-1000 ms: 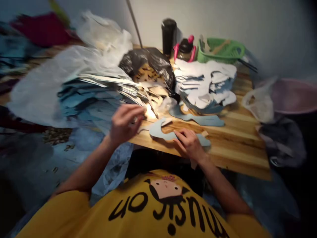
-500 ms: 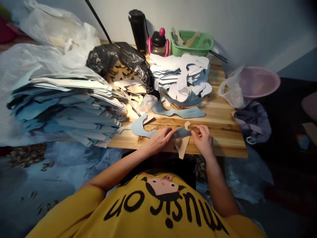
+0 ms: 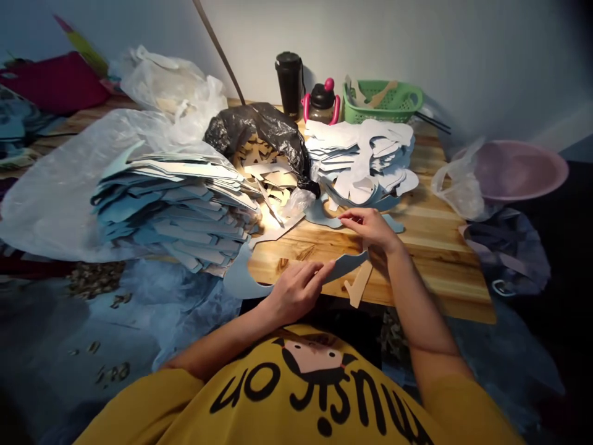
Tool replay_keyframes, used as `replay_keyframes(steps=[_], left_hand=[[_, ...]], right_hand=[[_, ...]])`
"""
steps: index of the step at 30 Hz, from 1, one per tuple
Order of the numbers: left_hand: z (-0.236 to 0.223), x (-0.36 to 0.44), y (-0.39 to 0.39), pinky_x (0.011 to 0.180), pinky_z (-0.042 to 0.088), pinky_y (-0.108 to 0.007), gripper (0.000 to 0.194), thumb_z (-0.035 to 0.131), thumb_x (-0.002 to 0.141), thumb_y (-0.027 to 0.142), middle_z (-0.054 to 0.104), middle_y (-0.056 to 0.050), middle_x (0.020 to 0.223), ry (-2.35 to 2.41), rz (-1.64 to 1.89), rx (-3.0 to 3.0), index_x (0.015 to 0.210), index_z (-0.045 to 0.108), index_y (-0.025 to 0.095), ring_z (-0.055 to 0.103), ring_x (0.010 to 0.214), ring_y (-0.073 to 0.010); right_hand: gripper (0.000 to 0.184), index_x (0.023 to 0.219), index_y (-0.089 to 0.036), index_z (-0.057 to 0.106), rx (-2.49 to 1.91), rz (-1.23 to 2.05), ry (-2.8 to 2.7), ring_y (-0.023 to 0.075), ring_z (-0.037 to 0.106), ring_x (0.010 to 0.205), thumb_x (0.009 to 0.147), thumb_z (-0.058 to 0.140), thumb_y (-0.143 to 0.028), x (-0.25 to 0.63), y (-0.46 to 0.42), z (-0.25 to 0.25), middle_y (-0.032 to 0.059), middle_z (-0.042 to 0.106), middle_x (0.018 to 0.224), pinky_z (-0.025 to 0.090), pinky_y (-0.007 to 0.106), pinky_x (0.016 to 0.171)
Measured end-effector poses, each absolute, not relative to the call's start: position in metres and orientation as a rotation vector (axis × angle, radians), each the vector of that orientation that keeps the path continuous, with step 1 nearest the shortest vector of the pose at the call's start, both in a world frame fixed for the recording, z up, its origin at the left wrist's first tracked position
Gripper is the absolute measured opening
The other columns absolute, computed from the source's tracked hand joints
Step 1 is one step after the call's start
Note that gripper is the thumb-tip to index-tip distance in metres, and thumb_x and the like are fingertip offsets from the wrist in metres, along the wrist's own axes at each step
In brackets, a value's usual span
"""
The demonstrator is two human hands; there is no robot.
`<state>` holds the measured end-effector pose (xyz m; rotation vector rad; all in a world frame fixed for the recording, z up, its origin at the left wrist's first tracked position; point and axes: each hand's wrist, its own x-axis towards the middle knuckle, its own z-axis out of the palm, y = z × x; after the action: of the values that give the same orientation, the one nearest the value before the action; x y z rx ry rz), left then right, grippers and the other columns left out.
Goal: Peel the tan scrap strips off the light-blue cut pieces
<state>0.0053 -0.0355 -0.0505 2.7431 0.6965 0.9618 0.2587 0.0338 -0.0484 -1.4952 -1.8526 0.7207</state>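
Note:
My left hand (image 3: 299, 292) is closed around the middle of a curved blue cut-out piece (image 3: 244, 277) of thin sheet material, held at the table's front edge. Its wide hooked end sticks out to the left, its narrow end to the right. My right hand (image 3: 370, 227) is farther back, with thumb and fingers pinched at the edge of a second blue cut-out piece (image 3: 319, 214) lying before the white stack. A small beige cut piece (image 3: 356, 289) overhangs the front edge under the held piece's narrow end. A pale strip (image 3: 280, 232) lies left of my right hand.
Left stands a tall stack of blue pieces (image 3: 171, 216) on clear plastic. Behind are a black bag (image 3: 278, 123) of beige scraps, a white stack (image 3: 361, 145), a black tumbler (image 3: 289, 86), a pink-handled bottle (image 3: 323, 102) and a green basket (image 3: 382, 111). A pink basin (image 3: 523, 170) is at right.
My right hand has left the narrow end of the held piece and moved back to the other blue piece. My left hand has drawn its piece nearer to me. The camera view has shifted left.

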Motion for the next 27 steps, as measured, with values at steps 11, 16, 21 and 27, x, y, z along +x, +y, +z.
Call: replay_keyframes(steps=[11, 16, 21, 27], left_hand=[[-0.107, 0.018, 0.025, 0.072, 0.05, -0.032, 0.036, 0.042, 0.094, 0.017, 0.065, -0.009, 0.093, 0.554, 0.584, 2.712, 0.122, 0.064, 0.016, 0.061, 0.078, -0.0199], [-0.107, 0.021, 0.025, 0.08, 0.051, -0.035, 0.032, 0.043, 0.094, 0.017, 0.066, -0.011, 0.103, 0.618, 0.637, 2.786, 0.115, 0.067, 0.018, 0.06, 0.088, -0.0213], [-0.108, 0.016, 0.013, 0.085, 0.053, -0.038, 0.029, 0.052, 0.094, 0.019, 0.064, -0.014, 0.114, 0.638, 0.753, 2.771, 0.121, 0.061, 0.017, 0.061, 0.099, -0.0235], [-0.11, 0.014, 0.004, 0.093, 0.054, -0.043, 0.031, 0.053, 0.095, 0.02, 0.064, -0.015, 0.119, 0.59, 0.679, 2.71, 0.125, 0.058, 0.015, 0.06, 0.108, -0.0266]], right_hand=[[0.016, 0.101, -0.013, 0.067, -1.535, 0.325, -2.544, 0.021, 0.062, 0.084, 0.09, 0.059, -0.02, 0.168, 0.098, -0.058, 0.0122, 0.068, 0.101, 0.041, 0.028, 0.07], [0.016, 0.101, -0.015, 0.067, -1.409, 0.442, -2.467, 0.0169, 0.059, 0.082, 0.091, 0.063, -0.026, 0.208, 0.086, -0.044, 0.0078, 0.067, 0.103, 0.041, 0.026, 0.073], [0.017, 0.097, -0.017, 0.067, -1.758, 0.296, -2.184, 0.0198, 0.061, 0.082, 0.094, 0.059, -0.033, 0.266, 0.02, -0.027, 0.0063, 0.067, 0.092, 0.046, 0.03, 0.075], [0.042, 0.119, -0.024, 0.062, -1.798, 0.467, -2.305, 0.0264, 0.067, 0.094, 0.083, 0.073, -0.042, 0.257, -0.112, -0.049, 0.0108, 0.064, 0.116, 0.055, 0.036, 0.074]])
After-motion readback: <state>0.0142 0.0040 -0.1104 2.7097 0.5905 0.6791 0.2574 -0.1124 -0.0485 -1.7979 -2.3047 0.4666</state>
